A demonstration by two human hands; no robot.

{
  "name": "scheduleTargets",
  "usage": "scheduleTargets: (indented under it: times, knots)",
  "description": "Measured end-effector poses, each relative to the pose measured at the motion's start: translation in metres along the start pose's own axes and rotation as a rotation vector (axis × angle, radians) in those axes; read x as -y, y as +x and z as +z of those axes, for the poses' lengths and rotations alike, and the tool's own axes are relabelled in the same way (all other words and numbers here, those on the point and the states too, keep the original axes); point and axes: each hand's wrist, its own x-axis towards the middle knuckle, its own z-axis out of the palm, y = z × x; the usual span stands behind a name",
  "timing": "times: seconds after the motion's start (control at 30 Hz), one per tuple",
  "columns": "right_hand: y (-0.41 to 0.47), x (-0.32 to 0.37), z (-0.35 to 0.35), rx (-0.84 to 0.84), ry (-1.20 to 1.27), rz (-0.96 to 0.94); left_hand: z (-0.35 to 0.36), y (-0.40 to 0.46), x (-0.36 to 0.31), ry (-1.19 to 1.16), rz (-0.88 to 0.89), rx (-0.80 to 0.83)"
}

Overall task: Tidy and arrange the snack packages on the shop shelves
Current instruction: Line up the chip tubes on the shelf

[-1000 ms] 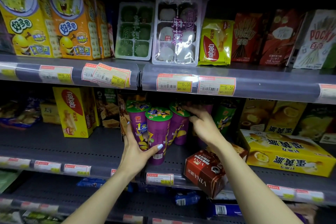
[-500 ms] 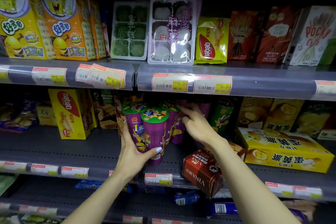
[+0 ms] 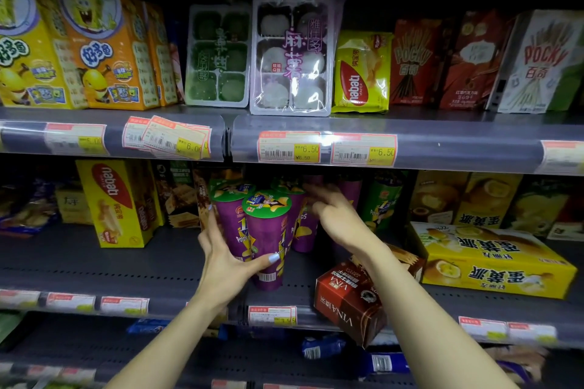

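Left hand (image 3: pixel 229 257) wraps the front purple potato-chip cup (image 3: pixel 268 240), thumb with pale painted nail across its lower front near the barcode, fingers reaching up the left side of the cup behind it (image 3: pixel 232 221). Grip closed on the cups. Right hand (image 3: pixel 336 215) is motion-blurred, fingers spread and loosely extended, near the right side of the third purple cup (image 3: pixel 298 224); contact cannot be told, it holds nothing.

Cups are tapered paper cylinders, glossy purple walls, green foil-look lids, "Potato" partly legible, big "1" on the side. They stand clustered mid-depth on the middle shelf (image 3: pixel 94 265), a grey perforated metal deck. A green cup (image 3: pixel 384 205) stands just right of the right hand, farther back.

Near right: a red-brown "VINA" carton (image 3: pixel 349 300) tilted over the shelf's front edge, under the right forearm. Right of it a flat yellow egg-yolk-pie box (image 3: pixel 493 262), print upside down. Left: an upright yellow "nabati" box (image 3: pixel 117 202).

Upper shelf: orange SpongeBob boxes (image 3: pixel 107 54), a green mochi tray (image 3: pixel 218 54), a clear mochi tray (image 3: pixel 292 54), a yellow "nabati wafer" bag (image 3: pixel 361 73), red and white "Pocky" boxes (image 3: pixel 414 60). Price tags (image 3: pixel 289 148) read 6.50; others 6.00.

Versus half a second ago: right hand has lifted off the rear cups and opened; left grip unchanged.
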Motion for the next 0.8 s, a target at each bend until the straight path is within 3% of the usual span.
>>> scheduleTargets:
  times: [0.33,0.43,0.8]
  knots:
    - [-0.003,-0.01,0.008,0.069,0.276,0.063,-0.014,0.009,0.023,-0.125,-0.101,0.08]
    - [-0.003,-0.007,0.011,0.088,0.281,0.045,-0.018,0.01,0.019,-0.275,-0.097,0.127]
    - [-0.012,-0.013,0.016,0.119,0.28,0.037,-0.017,0.008,0.013,-0.263,-0.093,0.122]
